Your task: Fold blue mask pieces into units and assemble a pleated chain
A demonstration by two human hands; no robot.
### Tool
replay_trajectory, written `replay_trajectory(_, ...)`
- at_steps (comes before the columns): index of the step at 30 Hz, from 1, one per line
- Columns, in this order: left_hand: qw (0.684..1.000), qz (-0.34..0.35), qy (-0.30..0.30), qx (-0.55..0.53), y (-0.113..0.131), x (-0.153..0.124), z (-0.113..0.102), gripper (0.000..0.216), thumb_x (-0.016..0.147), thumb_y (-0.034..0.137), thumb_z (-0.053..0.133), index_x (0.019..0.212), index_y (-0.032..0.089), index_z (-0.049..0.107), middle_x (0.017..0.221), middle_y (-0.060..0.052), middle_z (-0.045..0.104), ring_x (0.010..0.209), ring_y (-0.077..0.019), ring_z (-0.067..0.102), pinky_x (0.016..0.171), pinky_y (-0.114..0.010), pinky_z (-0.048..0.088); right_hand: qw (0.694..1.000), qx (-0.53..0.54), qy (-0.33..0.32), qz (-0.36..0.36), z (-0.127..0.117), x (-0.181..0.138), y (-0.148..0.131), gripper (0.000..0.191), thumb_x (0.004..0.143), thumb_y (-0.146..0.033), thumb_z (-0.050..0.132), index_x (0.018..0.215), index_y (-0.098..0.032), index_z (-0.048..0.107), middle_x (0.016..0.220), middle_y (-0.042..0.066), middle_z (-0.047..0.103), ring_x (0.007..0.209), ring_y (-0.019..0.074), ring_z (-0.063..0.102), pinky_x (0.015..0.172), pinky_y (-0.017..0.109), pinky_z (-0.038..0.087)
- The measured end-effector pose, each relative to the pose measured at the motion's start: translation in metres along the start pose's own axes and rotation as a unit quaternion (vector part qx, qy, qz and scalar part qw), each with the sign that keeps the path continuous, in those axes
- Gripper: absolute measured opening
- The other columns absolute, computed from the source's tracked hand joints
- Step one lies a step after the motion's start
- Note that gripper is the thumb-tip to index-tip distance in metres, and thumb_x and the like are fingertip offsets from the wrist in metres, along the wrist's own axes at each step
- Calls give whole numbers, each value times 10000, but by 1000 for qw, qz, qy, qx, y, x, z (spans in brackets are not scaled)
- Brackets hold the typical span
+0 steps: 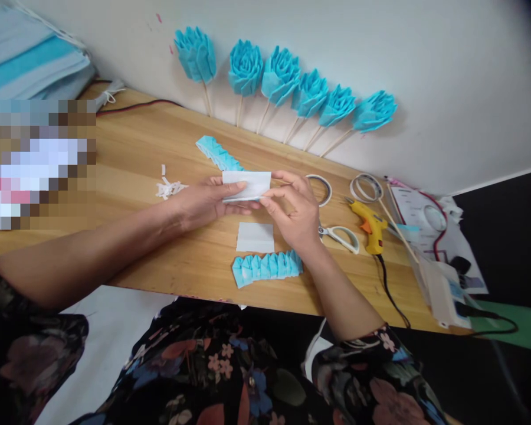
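Holding one white sheet [246, 185]; six flowers [281, 74].

The wooden counter [137, 147] carries a flat white sheet [255, 237] near its front edge, and a blue pleated strip [266, 267] lies just in front of it. A second pleated strip [219, 153] lies farther back, with white scraps [169, 188] at the left. At the right lie a tape ring [328, 190], scissors [331, 231] and a yellow glue gun [370, 225].

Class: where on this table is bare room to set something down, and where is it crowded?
Bare: table between white scraps and red cable; near edge left of lower pleated strip. Crowded: right end, with scissors, glue gun, tape rolls.
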State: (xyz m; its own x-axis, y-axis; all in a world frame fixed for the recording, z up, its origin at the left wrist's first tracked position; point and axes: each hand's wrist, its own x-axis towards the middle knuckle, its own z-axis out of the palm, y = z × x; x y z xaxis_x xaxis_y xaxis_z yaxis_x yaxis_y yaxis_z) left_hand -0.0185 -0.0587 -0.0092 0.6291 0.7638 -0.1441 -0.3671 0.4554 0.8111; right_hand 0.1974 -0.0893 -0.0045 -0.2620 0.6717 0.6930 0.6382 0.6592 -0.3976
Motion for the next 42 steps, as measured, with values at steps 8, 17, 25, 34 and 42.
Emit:
replay_trajectory(8,999,12,-2,52,-1,-1,1,252,909,349,749,1019,123,776,1035,-131,802,937,-215,760,945,-356,576,997,23,-15,71,2,0,-7,126,946,-293,665,829,-247,671,859,2,769,848,184,719,821,372,556)
replay_trajectory(17,992,33,27,117,1,-4,8,399,778,436,861,1038,147,771,1067,-120,799,1010,-268,748,979,-415,570,998,-4,-20,68,1,0,-7,143,923,-248,649,781,-240,659,814,5,768,799,182,708,789,360,542)
replay_trajectory(25,976,65,78,194,1,-5,9,395,816,319,829,1152,129,746,961,-83,804,904,-220,763,932,-391,589,979,109,-37,170,3,-1,-4,220,889,-342,725,1077,-242,672,937,5,774,885,174,725,865,362,586)
replay_trajectory(34,959,88,80,257,3,-10,17,404,855,250,774,1248,169,729,1044,-52,796,905,-204,767,985,-390,569,962,148,-114,196,3,-2,-2,474,877,-266,700,1346,-269,630,1074,26,762,931,197,719,905,414,628)
replay_trajectory(42,973,148,106,142,2,-3,11,433,811,284,831,1224,225,714,902,-2,762,818,-172,724,821,-305,580,960,164,-123,190,3,-3,-1,500,928,-353,667,1407,-266,554,1021,33,749,849,193,710,781,370,642)
